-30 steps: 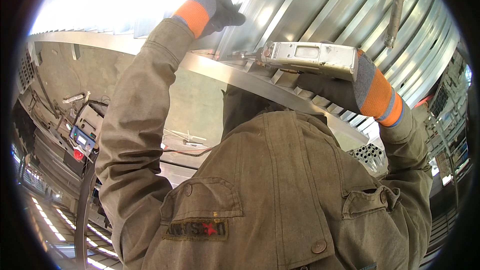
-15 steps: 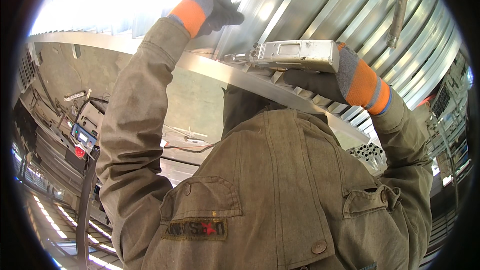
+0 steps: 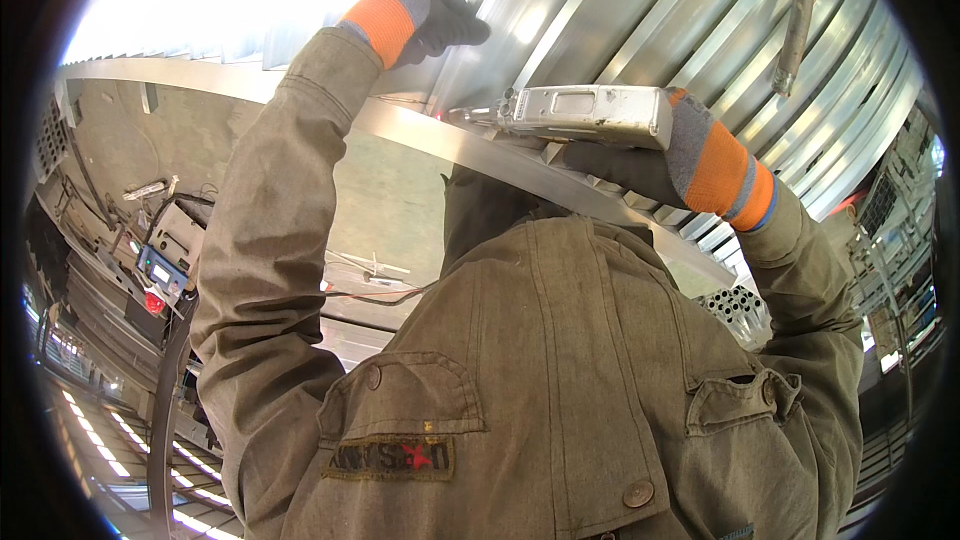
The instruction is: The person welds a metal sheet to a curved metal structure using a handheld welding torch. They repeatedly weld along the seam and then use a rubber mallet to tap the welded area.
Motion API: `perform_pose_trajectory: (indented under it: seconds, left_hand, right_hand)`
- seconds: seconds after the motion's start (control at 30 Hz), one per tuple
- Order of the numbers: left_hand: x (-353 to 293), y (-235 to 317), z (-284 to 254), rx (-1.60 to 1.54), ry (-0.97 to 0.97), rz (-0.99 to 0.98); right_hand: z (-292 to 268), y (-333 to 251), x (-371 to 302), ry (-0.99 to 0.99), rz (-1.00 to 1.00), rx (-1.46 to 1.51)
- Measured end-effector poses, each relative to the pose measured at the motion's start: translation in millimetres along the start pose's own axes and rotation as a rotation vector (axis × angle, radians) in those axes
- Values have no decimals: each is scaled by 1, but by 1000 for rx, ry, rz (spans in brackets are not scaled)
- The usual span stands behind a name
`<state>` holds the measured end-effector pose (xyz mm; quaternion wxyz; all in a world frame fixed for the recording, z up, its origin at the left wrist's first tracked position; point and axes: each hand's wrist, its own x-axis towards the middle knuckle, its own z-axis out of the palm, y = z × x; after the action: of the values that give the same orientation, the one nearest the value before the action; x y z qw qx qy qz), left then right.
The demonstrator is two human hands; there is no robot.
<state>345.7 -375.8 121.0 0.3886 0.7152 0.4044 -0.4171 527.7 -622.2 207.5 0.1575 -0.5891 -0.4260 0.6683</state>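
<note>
My right hand (image 3: 640, 165), in a grey and orange glove, is wrapped round a silver handheld welding gun (image 3: 590, 112). The gun lies almost level, its narrow nozzle pointing left at the joint between a flat metal edge bar (image 3: 440, 145) and a ribbed metal panel (image 3: 570, 25). A small red light spot shows by the nozzle tip. My left hand (image 3: 440, 20), gloved alike, is closed and rests against or just over the panel, left of and beyond the nozzle. Its curled fingers hide whatever they might hold.
A grey rod-like piece with an orange end (image 3: 797, 25) lies over the panel at the far right. Bundled metal tubes (image 3: 735, 315) show beside my right arm. To the left stands a box with a lit blue control unit (image 3: 162, 272). A dark cable (image 3: 375, 297) runs below the bar.
The welding gun and my right hand have shifted slightly left and a little nearer. A red spot now shows at the nozzle tip. My left hand has barely moved.
</note>
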Motion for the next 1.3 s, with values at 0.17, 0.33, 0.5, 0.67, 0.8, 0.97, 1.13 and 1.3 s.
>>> perform_pose_trajectory:
  seconds: [0.17, 0.33, 0.5, 0.67, 0.8, 0.97, 1.13, 1.3]
  left_hand:
    - [0, -1, -1, -14, -21, 9]
    - [-2, -3, 0, -51, 7, 59]
    - [-4, 3, -2, 27, 13, 21]
    - [-2, 4, -7, 155, -86, 65]
    - [0, 2, -4, -7, -45, -9]
    - [1, 1, 0, 3, -22, -13]
    - [-1, 1, -1, 6, -16, 20]
    - [-2, 1, -3, 0, -37, 6]
  right_hand:
    - [2, -3, -1, -15, 23, 23]
    - [1, -15, 0, -12, 41, 70]
    - [-12, -27, -6, -118, 166, 48]
    - [-3, -20, -7, 26, 11, -40]
    - [-2, -6, -5, 4, -102, 41]
    - [-3, -1, -3, -44, 21, -83]
    - [-2, -6, -4, -41, 61, -48]
    - [-4, -10, -4, -41, 69, -7]
